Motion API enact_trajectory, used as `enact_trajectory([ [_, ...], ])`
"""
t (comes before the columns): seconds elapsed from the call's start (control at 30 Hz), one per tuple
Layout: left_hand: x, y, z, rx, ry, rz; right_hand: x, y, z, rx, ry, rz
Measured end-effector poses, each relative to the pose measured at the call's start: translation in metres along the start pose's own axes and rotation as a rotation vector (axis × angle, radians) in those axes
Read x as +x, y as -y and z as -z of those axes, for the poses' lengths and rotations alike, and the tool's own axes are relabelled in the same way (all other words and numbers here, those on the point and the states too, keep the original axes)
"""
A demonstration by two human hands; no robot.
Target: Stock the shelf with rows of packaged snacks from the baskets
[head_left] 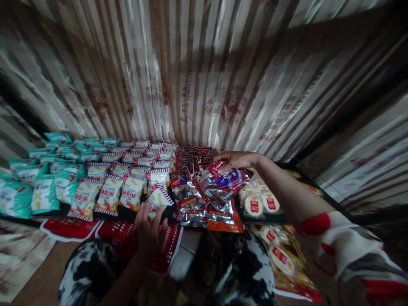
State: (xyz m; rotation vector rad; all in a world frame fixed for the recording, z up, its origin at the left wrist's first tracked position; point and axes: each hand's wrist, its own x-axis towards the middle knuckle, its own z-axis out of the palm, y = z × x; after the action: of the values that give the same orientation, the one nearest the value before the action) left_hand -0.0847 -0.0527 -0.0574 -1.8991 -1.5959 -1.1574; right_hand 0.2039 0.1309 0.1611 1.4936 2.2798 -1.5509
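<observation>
My right hand reaches over the shelf from the right, fingers curled over the top of a shiny red and purple snack packet. That packet is above a pile of dark red packets, several of them silver-edged. At the shelf's front edge my left hand has its fingers apart. They are just below a tilted white and yellow snack bag with a striped red and blue edge; whether they touch it I cannot tell. An orange packet juts out under the pile.
Rows of matching striped-edge bags and teal bags stand to the left. Round pale packaged cakes lie right of the pile. Red printed bags are below the black shelf. Pleated sheeting rises behind.
</observation>
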Motion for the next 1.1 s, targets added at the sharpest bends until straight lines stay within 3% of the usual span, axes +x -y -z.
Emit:
enact_trajectory([
  [0.13,0.004,0.006,-0.007,-0.024,0.070,0.052,-0.002,-0.019,0.018,-0.214,-0.099,-0.196],
  [0.2,0.003,0.008,-0.012,-0.032,0.061,0.073,0.007,-0.028,0.022,-0.350,-0.103,-0.213],
  [0.33,-0.001,0.012,-0.021,-0.009,0.007,0.093,0.035,-0.042,0.026,-0.587,-0.118,-0.126],
  [0.47,-0.001,0.012,-0.025,-0.006,-0.047,0.131,0.058,-0.046,0.018,-0.856,-0.250,-0.073],
  [0.6,0.006,0.009,-0.026,-0.016,-0.070,0.223,0.071,-0.047,0.001,-0.941,-0.405,0.134],
  [0.7,0.009,0.005,-0.031,0.000,-0.058,0.303,0.074,-0.042,-0.021,-0.876,-0.536,0.295],
  [0.87,0.010,0.004,-0.039,-0.002,-0.099,0.306,0.062,-0.018,-0.084,-0.633,-0.561,0.570],
  [0.97,0.009,0.005,-0.038,-0.040,-0.100,0.276,0.053,0.001,-0.130,-0.478,-0.498,0.573],
  [1.1,0.008,0.005,-0.034,-0.162,-0.093,0.313,0.057,0.022,-0.181,-0.357,-0.436,0.378],
])
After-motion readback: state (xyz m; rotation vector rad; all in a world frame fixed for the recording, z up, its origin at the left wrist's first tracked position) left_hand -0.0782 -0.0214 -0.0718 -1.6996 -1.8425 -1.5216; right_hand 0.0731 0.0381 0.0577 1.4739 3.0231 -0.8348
